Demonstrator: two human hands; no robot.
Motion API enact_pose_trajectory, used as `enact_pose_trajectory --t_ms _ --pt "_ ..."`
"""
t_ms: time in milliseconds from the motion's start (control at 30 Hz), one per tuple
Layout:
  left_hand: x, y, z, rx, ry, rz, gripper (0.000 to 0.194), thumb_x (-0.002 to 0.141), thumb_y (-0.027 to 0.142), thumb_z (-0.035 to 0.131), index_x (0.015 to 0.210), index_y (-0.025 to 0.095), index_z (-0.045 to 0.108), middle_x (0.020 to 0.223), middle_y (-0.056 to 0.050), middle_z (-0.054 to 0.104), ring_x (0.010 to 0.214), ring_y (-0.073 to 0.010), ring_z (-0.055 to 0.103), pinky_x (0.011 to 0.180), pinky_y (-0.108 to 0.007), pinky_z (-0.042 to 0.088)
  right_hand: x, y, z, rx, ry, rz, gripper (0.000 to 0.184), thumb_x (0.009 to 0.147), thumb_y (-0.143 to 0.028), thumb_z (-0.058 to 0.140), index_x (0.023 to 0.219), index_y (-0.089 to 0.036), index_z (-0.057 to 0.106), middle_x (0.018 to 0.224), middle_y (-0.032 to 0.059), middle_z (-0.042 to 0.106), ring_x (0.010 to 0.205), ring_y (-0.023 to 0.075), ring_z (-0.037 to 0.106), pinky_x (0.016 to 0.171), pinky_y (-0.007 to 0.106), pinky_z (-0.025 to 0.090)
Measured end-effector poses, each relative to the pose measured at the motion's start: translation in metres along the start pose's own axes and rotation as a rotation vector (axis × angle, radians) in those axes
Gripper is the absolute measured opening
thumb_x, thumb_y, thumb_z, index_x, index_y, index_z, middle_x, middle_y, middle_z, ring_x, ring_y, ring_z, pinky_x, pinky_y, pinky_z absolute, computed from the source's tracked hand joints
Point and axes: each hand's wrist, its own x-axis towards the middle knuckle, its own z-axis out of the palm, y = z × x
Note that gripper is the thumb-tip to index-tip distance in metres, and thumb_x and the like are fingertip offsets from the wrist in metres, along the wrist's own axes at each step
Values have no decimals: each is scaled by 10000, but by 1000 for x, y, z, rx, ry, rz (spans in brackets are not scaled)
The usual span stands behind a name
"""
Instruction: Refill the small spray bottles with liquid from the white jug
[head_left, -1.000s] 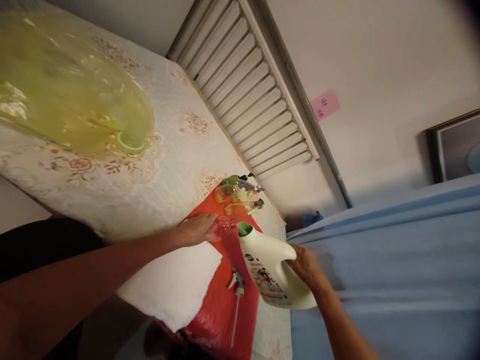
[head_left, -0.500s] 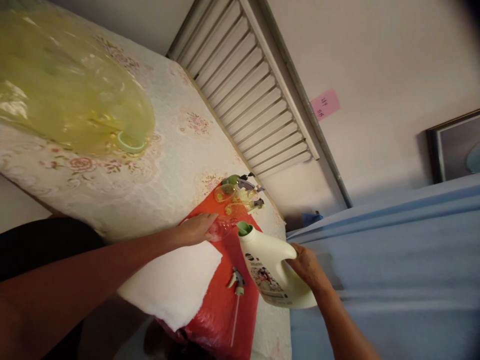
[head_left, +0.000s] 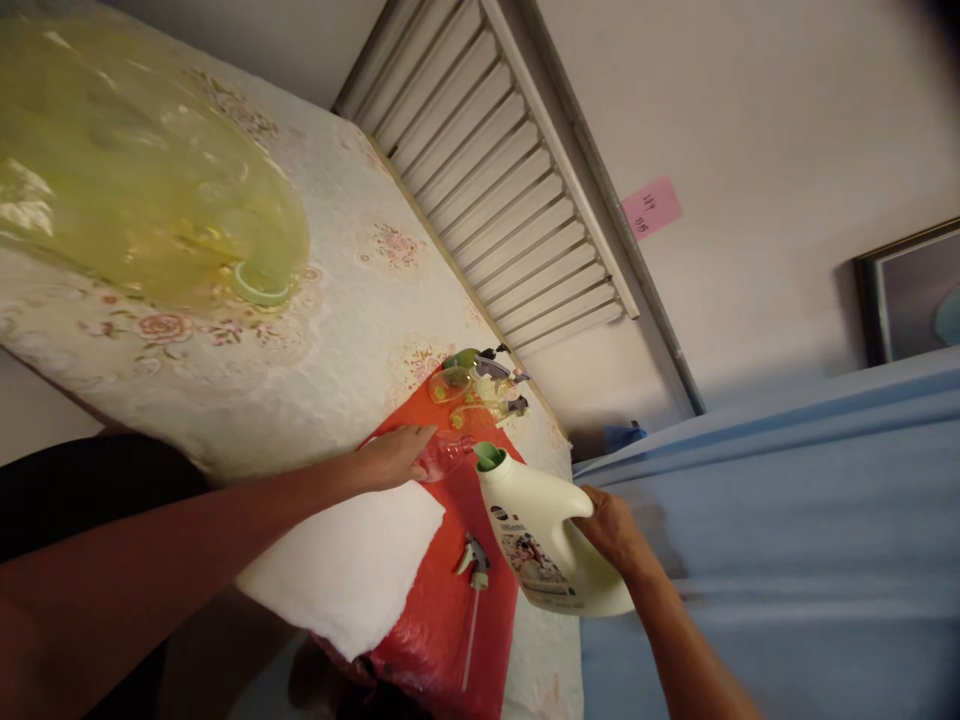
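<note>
My left hand is wrapped round a clear plastic bottle, whose neck points right. My right hand grips the handle of a large cream jug with a printed label. The jug is tilted, and its green-lined mouth is right at the bottle's neck; whether liquid flows between them I cannot tell. Below the bottle, a spray trigger head with a long thin tube lies on a red plastic sheet. A white cloth lies beside it, under my left forearm.
Several spray bottles stand at the red sheet's far end. A yellow translucent bag rests on the flowered tablecloth. A slatted radiator runs along the wall, and a blue curtain hangs at right.
</note>
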Motion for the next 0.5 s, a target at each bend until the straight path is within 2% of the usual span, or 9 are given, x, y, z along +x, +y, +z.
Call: enact_pose_trajectory --t_ms 167,500 --pt "1 -5 4 -43 32 30 606 736 326 762 1281 302 498 1108 -75 634 1102 -353 627 852 -482 503 1 1 1 18 10 19 139 750 -322 553 657 -220 560 639 -2 661 674 202 622 590 262 386" --pt "1 -2 2 -19 22 16 589 723 272 748 1267 276 522 1102 -87 641 1101 -353 632 862 -478 507 1 -1 -2 -16 -15 19 140 762 -325 534 686 -213 572 669 5 676 713 212 645 611 259 404"
